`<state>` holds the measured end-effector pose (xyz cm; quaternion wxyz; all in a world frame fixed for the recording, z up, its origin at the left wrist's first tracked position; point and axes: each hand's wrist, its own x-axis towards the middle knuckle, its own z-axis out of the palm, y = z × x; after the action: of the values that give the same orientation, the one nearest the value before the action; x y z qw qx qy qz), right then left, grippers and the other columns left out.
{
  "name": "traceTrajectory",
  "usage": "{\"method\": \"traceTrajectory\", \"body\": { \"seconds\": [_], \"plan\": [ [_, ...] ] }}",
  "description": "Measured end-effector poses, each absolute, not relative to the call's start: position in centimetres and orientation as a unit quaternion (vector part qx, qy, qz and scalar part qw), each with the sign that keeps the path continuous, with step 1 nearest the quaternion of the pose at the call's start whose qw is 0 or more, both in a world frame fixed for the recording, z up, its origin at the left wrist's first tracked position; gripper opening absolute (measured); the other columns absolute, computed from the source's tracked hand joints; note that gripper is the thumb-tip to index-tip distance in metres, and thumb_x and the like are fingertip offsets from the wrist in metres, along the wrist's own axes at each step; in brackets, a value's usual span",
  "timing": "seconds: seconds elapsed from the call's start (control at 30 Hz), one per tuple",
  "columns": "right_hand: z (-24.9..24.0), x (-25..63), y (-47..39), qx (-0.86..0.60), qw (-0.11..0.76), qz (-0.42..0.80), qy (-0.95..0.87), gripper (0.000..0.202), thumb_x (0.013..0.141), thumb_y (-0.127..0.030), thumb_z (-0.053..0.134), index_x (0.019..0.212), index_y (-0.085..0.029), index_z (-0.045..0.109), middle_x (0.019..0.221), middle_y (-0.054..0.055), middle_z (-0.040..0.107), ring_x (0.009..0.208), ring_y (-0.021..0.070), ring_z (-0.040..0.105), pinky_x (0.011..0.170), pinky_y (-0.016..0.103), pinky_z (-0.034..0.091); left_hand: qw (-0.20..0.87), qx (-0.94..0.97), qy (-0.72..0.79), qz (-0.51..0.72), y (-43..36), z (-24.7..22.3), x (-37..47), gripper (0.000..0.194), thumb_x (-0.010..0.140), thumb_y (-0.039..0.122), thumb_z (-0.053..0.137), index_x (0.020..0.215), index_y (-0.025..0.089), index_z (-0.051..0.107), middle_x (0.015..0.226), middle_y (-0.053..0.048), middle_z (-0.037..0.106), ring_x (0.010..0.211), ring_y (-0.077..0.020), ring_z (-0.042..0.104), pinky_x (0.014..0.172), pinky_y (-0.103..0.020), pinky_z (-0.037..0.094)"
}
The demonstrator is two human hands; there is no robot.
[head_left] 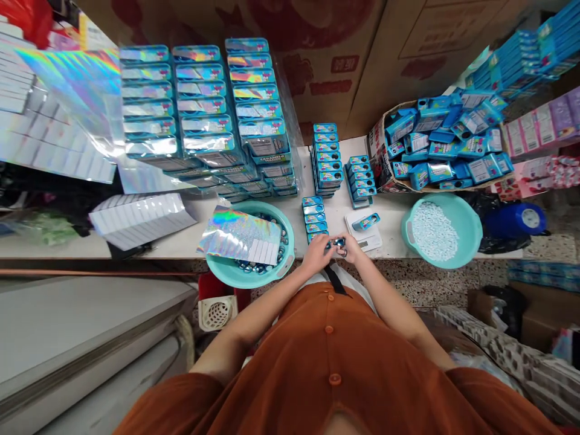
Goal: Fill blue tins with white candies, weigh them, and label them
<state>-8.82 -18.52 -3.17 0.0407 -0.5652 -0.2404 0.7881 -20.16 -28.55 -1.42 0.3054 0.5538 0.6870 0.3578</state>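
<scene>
At the table's front edge my left hand [318, 254] and my right hand [352, 249] meet, fingers closed around small shiny metallic pieces [338, 242]. These look blue-black and rounded; their exact kind is too small to tell. Just beyond my right hand is a white digital scale [370, 242] with a blue candy box [366, 222] lying on it. A short row of blue boxes [315, 219] stands beside my left hand. To the left, a turquoise basin [222, 277] contains similar shiny round pieces [256, 267], partly covered by a holographic sheet [240, 235].
A turquoise basin [471, 241] of white candies [434, 232] sits at right. Behind it is a carton [385, 175] heaped with blue boxes. Tall wrapped stacks of boxes [203, 121] rise at left. Upright box rows [327, 154] stand mid-table, and large cardboard cartons [326, 36] back the table.
</scene>
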Motion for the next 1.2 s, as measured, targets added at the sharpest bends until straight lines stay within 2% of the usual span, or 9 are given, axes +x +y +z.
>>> {"method": "traceTrajectory", "body": {
  "seconds": [0.1,0.2,0.37,0.6,0.9,1.07,1.2],
  "plan": [
    [-2.6,-8.8,-19.6,-0.560,0.058,0.792,-0.235,0.013,0.072,-0.025,0.046,0.064,-0.016,0.050,0.052,-0.001,0.050,0.037,0.0049,0.030,0.033,0.018,0.017,0.346,0.536,0.686,0.349,-28.9,-1.7,-18.8,0.027,0.085,0.027,0.055,0.110,0.020,0.059,0.098,-0.007,0.061,0.094,-0.0200,0.057,0.086,-0.036,0.047],
    [-2.2,-8.5,-20.2,-0.558,0.068,0.781,-0.272,0.013,0.072,-0.025,0.047,0.064,-0.016,0.051,0.051,-0.001,0.049,0.037,0.0049,0.031,0.034,0.018,0.015,0.414,0.441,0.699,0.381,-28.6,-2.2,-18.2,0.028,0.079,0.025,0.062,0.106,0.021,0.061,0.094,-0.004,0.064,0.084,-0.0164,0.060,0.079,-0.031,0.050],
    [-2.1,-7.6,-20.9,-0.533,0.046,0.765,-0.360,0.017,0.076,-0.029,0.049,0.064,-0.017,0.050,0.043,-0.006,0.036,0.038,0.0053,0.030,0.037,0.016,0.015,0.521,0.284,0.695,0.406,-28.4,-2.9,-17.9,0.024,0.076,0.023,0.065,0.100,0.017,0.065,0.091,-0.004,0.068,0.072,-0.0124,0.063,0.071,-0.026,0.052],
    [-2.5,-6.3,-22.5,-0.472,0.035,0.820,-0.321,0.030,0.076,-0.046,0.058,0.072,-0.017,0.051,0.052,-0.007,0.039,0.040,0.0038,0.033,0.037,0.016,0.013,0.586,0.266,0.666,0.376,-29.7,-3.4,-18.4,0.032,0.069,0.024,0.072,0.099,0.017,0.069,0.089,-0.004,0.070,0.071,-0.0127,0.064,0.073,-0.027,0.052],
    [-3.7,-6.5,-22.7,-0.499,0.060,0.837,-0.214,0.033,0.080,-0.047,0.061,0.072,-0.017,0.049,0.054,-0.005,0.042,0.041,0.0038,0.035,0.033,0.015,0.015,0.568,0.252,0.676,0.397,-29.3,-2.6,-18.4,0.020,0.077,0.024,0.062,0.094,0.014,0.067,0.087,-0.008,0.071,0.077,-0.0162,0.066,0.076,-0.030,0.053],
    [-3.8,-7.1,-22.4,-0.497,0.078,0.845,-0.183,0.029,0.085,-0.045,0.056,0.078,-0.018,0.050,0.053,-0.004,0.044,0.041,0.0050,0.037,0.032,0.014,0.018,0.428,0.314,0.772,0.350,-29.4,-1.9,-18.2,0.020,0.076,0.021,0.059,0.093,0.018,0.069,0.080,-0.003,0.070,0.072,-0.0153,0.064,0.074,-0.029,0.052],
    [-4.4,-6.6,-22.2,-0.490,0.053,0.847,-0.201,0.029,0.086,-0.045,0.053,0.084,-0.016,0.056,0.059,-0.001,0.052,0.040,0.0041,0.034,0.031,0.015,0.017,0.356,0.282,0.815,0.360,-28.5,-2.5,-19.0,0.020,0.077,0.019,0.056,0.093,0.018,0.067,0.085,-0.003,0.070,0.076,-0.0144,0.064,0.077,-0.027,0.051]
  ]
}}
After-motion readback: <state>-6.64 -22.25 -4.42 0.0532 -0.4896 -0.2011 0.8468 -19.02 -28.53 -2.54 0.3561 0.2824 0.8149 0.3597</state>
